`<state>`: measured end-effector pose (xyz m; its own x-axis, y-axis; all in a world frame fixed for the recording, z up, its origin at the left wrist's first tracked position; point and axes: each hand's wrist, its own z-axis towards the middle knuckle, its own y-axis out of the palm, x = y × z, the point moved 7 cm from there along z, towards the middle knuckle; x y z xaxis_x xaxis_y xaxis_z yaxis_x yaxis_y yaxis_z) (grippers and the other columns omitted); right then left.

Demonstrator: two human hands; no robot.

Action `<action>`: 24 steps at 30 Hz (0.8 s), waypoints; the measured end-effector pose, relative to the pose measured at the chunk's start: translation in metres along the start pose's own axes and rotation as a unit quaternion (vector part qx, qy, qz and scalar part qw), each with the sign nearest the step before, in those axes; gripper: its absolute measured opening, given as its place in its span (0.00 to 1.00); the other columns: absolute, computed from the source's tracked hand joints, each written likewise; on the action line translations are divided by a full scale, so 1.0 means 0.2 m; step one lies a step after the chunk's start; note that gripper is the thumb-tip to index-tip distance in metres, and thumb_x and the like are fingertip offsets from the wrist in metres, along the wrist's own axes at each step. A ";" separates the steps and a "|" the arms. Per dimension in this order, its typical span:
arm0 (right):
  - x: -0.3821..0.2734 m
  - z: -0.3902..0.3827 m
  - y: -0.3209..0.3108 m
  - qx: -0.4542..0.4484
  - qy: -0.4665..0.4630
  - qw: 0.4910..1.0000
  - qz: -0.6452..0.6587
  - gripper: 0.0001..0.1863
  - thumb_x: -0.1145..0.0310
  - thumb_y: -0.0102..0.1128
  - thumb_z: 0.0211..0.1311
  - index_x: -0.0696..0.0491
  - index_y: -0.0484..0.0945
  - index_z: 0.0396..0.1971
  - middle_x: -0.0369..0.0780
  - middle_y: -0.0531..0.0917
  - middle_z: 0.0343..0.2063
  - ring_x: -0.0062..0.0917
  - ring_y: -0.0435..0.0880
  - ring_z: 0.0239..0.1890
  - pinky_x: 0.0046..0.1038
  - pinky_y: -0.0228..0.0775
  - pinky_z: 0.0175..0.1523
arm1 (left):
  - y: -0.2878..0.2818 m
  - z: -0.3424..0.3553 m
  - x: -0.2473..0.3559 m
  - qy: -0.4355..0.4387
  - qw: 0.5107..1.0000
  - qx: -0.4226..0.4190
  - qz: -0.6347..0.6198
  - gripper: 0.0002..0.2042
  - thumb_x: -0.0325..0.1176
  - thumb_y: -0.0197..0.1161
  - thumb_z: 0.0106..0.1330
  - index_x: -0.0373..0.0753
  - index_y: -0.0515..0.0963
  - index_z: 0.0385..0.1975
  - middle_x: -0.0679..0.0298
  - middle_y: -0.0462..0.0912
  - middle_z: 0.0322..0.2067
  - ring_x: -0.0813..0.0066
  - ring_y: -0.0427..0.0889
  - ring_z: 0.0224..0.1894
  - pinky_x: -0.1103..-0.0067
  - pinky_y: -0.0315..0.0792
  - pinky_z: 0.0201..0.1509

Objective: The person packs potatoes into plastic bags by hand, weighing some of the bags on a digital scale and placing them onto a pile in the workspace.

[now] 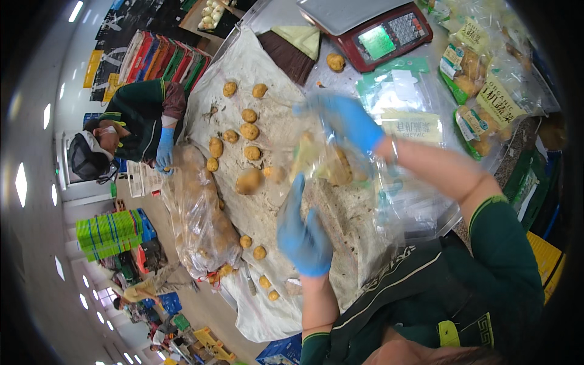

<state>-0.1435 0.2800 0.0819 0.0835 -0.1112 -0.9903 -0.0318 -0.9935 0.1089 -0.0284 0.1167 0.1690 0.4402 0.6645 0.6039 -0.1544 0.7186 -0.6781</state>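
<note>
Under my right hand (pixel 350 125), in a blue glove and smeared by motion, is a clear plastic bag (pixel 313 159) with a potato (pixel 340 169) in its lower part. The hand appears to grip the bag's upper edge. My left hand (pixel 304 237), also gloved in blue, is beside the bag with fingers stretched out, thumb apart, and nothing in it. A blurred larger potato (pixel 249 181) is left of the bag, and a smaller blurred one (pixel 277 174) is close by. Several loose potatoes (pixel 249 131) lie on the dirty white cloth (pixel 243 67).
A large clear sack of potatoes (pixel 204 225) rests along the left edge, where a co-worker's gloved hand (pixel 165 149) touches it. A red scale (pixel 377 36), a brush (pixel 292 52), flat plastic bags (pixel 407 121) and filled potato bags (pixel 486 109) stand or lie around the far and right sides.
</note>
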 end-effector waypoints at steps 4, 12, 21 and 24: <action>-0.63 0.34 -0.16 -0.051 -0.217 0.951 -0.214 0.15 0.59 0.50 0.69 0.52 0.82 0.40 0.30 0.85 0.33 0.16 0.69 0.15 0.22 0.67 0.26 | -0.10 -0.09 0.07 -0.006 0.996 0.023 -0.090 0.14 0.27 0.50 0.66 0.29 0.78 0.47 0.51 0.84 0.43 0.58 0.83 0.44 0.73 0.73 0.51; -1.38 0.66 -0.27 0.005 -0.424 0.730 -0.536 0.12 0.61 0.59 0.58 0.49 0.83 0.38 0.41 0.85 0.33 0.36 0.83 0.36 0.33 0.74 0.42 | 0.23 -0.67 -0.25 -0.254 0.947 -0.168 -0.104 0.13 0.23 0.51 0.69 0.33 0.79 0.48 0.58 0.84 0.40 0.74 0.83 0.41 0.79 0.74 0.49; -0.91 1.01 -0.73 0.092 -0.251 0.708 -0.654 0.14 0.62 0.53 0.59 0.46 0.81 0.43 0.42 0.84 0.37 0.36 0.83 0.40 0.37 0.74 0.44 | 0.24 -0.76 -0.35 -0.275 0.941 -0.195 -0.042 0.12 0.28 0.55 0.67 0.38 0.80 0.47 0.55 0.85 0.39 0.67 0.84 0.41 0.77 0.75 0.47; -1.09 0.80 -0.78 0.239 -0.355 0.734 -0.528 0.18 0.54 0.50 0.65 0.42 0.76 0.51 0.42 0.84 0.36 0.34 0.83 0.38 0.36 0.74 0.43 | 0.27 -0.71 -0.33 -0.272 0.934 -0.230 -0.031 0.12 0.29 0.55 0.67 0.38 0.79 0.48 0.55 0.84 0.40 0.65 0.84 0.42 0.76 0.75 0.48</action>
<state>-0.3155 0.4623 0.2679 -0.2205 0.9229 -0.3155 -0.6827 -0.3771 -0.6258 0.0590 0.0821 0.0327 -0.0981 0.7207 0.6862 0.3084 0.6776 -0.6676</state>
